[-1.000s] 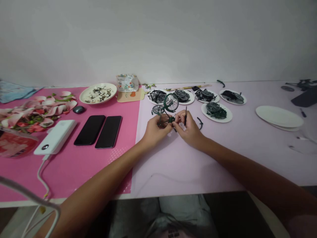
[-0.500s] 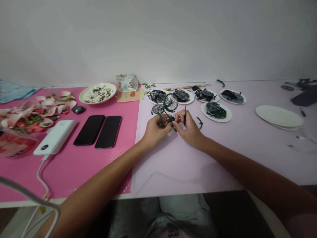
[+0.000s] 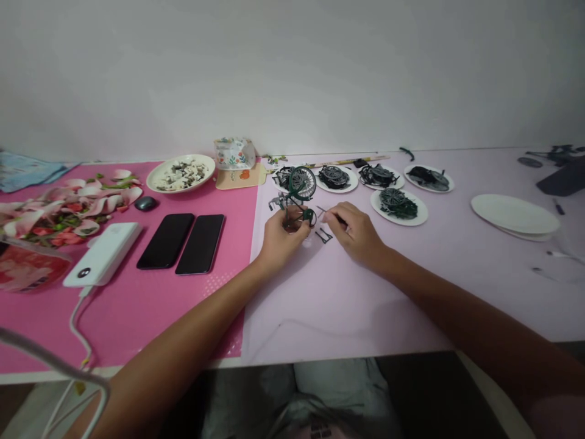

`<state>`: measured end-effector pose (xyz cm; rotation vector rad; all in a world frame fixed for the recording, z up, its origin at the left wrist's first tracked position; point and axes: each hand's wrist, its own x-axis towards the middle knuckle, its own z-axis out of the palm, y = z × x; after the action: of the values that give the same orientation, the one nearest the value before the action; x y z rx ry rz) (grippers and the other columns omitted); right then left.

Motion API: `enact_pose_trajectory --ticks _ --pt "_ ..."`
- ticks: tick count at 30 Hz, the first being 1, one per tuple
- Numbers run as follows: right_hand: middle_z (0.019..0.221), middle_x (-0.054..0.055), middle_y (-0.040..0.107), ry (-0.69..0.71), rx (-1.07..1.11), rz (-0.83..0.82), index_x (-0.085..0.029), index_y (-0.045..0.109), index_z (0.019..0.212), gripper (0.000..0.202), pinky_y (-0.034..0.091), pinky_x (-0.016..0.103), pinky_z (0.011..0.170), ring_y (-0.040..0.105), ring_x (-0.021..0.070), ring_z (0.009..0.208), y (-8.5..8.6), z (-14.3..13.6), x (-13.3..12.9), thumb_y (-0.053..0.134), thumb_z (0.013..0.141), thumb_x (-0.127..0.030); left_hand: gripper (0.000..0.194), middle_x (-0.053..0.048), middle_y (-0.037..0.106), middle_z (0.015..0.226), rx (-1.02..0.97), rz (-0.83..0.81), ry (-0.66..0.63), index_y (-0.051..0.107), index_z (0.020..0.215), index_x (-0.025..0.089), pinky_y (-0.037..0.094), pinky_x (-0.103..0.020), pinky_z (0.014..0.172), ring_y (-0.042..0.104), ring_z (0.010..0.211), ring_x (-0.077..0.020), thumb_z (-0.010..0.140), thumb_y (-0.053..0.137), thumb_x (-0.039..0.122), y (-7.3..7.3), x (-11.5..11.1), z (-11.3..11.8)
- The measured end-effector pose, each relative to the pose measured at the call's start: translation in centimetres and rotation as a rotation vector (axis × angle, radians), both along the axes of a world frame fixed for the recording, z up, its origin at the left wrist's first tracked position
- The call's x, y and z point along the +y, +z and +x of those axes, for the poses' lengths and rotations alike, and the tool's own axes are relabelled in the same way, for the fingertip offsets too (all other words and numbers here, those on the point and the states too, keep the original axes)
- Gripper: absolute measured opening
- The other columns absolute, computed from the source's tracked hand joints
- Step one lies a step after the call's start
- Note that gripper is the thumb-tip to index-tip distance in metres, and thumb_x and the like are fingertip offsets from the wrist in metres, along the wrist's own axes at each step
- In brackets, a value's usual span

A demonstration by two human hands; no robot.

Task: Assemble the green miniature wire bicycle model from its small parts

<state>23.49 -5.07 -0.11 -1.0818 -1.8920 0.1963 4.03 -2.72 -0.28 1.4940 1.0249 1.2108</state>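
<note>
Left hand [image 3: 282, 239]: is gripping model bicycle [image 3: 301, 183], frame centre.
Right hand [image 3: 359, 233]: is holding thin-shafted tool [image 3: 342, 220], right of centre.

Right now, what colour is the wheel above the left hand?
The wheel looks dark green, in the head view.

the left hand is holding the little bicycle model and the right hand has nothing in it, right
One thing is off: the right hand is not empty. The head view shows it holding a slim dark-handled tool. The left hand does hold the little bicycle model.
</note>
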Motion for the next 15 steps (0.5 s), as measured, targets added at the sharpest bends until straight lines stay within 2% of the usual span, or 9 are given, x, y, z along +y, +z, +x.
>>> enact_pose_trajectory --ticks 5,15 --pt "0.084 0.005 0.062 -0.042 -0.06 0.07 -0.025 0.078 0.107 0.017 0.052 0.04 0.075 0.06 0.0236 0.081 -0.41 0.03 0.16 0.062 0.104 -0.031 0.025 -0.009 0.079 0.1 0.011 0.044 0.05 0.07 0.108 0.015 0.059 -0.029 0.078 0.076 0.085 -0.0188 0.084 0.075 0.021 -0.19 0.15 -0.11" --pt "0.083 0.005 0.061 -0.017 -0.112 0.145 -0.025 0.079 0.101 0.013 0.052 0.039 0.072 0.06 0.0232 0.083 -0.84 -0.16 0.21 0.066 0.1 -0.023 0.021 -0.009 0.079 0.104 0.085 0.076 0.039 0.07 0.105 0.015 0.059 -0.027 0.079 0.072 0.083 -0.0152 0.085 0.071 0.018 -0.1 -0.11 -0.19"
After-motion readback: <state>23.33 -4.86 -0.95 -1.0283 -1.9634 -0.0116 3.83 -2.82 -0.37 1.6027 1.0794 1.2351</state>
